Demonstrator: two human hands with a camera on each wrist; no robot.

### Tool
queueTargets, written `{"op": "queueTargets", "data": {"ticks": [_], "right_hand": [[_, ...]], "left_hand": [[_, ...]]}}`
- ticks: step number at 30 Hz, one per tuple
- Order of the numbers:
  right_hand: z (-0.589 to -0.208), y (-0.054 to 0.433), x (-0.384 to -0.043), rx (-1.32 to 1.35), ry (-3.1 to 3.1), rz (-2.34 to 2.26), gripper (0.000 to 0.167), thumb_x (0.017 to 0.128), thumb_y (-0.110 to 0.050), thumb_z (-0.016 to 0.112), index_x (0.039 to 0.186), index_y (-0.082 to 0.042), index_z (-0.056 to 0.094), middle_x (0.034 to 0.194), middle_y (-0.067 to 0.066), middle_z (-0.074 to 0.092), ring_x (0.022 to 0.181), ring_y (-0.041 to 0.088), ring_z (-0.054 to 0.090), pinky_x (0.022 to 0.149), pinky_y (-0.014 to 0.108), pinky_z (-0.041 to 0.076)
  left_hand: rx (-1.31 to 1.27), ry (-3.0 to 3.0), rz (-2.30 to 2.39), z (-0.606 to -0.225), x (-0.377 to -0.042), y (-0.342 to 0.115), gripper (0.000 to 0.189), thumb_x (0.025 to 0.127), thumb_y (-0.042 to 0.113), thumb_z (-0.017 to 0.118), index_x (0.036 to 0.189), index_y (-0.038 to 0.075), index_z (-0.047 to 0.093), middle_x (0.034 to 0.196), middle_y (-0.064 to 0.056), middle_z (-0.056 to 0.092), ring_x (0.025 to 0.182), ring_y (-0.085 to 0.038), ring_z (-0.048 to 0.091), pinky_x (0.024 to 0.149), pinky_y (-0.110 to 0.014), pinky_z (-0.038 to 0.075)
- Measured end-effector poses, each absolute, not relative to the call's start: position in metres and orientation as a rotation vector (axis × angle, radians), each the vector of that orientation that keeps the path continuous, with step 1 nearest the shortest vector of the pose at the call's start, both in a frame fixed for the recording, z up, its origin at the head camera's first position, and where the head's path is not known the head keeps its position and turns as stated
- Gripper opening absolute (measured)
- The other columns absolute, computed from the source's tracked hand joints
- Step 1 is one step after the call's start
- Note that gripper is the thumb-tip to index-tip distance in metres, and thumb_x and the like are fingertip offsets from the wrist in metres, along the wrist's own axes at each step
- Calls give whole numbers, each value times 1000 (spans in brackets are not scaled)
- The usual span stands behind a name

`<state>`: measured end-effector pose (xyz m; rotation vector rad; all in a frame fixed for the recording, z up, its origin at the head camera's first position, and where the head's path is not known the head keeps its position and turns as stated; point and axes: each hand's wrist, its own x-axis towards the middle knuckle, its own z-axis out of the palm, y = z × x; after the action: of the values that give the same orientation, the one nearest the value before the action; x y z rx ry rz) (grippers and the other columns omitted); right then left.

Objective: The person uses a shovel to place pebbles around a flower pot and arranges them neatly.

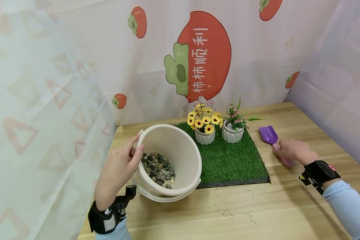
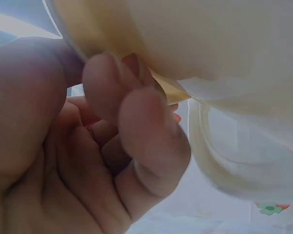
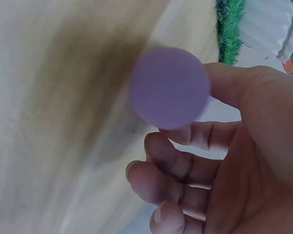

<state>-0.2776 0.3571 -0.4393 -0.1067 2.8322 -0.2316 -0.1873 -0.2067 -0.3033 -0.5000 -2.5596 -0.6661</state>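
"Fruit-printed cloth (image 1: 252,43) hung behind a wood-grain table (image 1: 183,220) as a person in pale blue sleeves (image 1: 348,206) used both bare hands at once."

"Where was the left hand (image 1: 118,168)?"

"At the left side of a white bucket (image 1: 184,156), its thumb and curled fingers clamped on the rim. Small pebbles (image 1: 159,170), grey, tan and cream, lay inside, with bare wall beside them. The bucket's bail (image 1: 168,199) hung along the near side."

"And the right?"

"Across the table, the right hand (image 1: 295,150), slightly blurred, pinched the pink handle of a small purple shovel (image 1: 268,134). In the right wrist view, the handle's round end faced the camera, while the lower fingers curled loosely below it. The shovel was over the table, just right of a green turf mat (image 1: 234,163), blade pointing away from the person; whether it touched the wood could not be told."

"What stood on the mat?"

"Two ribbed white pots, side by side near its far edge: a pot of yellow flowers (image 1: 205,137) on the left and a pot of pink blossoms (image 1: 232,135) on the right. Loose dark strands (image 1: 226,212) lay on the wood in front."
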Motion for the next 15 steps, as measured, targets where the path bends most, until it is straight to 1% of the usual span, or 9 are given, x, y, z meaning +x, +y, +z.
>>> {"op": "queueTargets", "data": {"ticks": [4,8,12,15], "right_hand": [[-441,359,-278,-132,2802,-241,43,104,-41,32,77,-14,51,68,4,52,62,19,51,56,34,37],[-436,360,-280,-100,2793,-269,46,105,-42,30,79,-11,52,69,5,55,63,21,53,57,38,38],[-431,362,-281,-65,2803,-259,50,105,-46,30,87,-7,57,77,8,59,68,24,56,57,41,41],[-427,364,-280,-62,2822,-251,52,104,-48,31,91,-6,60,80,10,60,69,26,56,56,42,42]], "left_hand": [[-497,-2550,-642,-304,-188,-206,36,98,16,59,130,1,61,64,2,56,51,-3,41,48,-21,36],[-488,-2536,-624,-305,-188,-206,36,98,17,59,129,1,62,63,2,56,50,-3,40,48,-21,35],[-482,-2537,-627,-305,-188,-205,36,98,18,58,130,2,62,63,3,57,51,-3,41,48,-21,35],[-484,-2543,-639,-305,-188,-204,36,99,18,57,131,3,61,64,3,57,51,-3,41,48,-21,35]]}}
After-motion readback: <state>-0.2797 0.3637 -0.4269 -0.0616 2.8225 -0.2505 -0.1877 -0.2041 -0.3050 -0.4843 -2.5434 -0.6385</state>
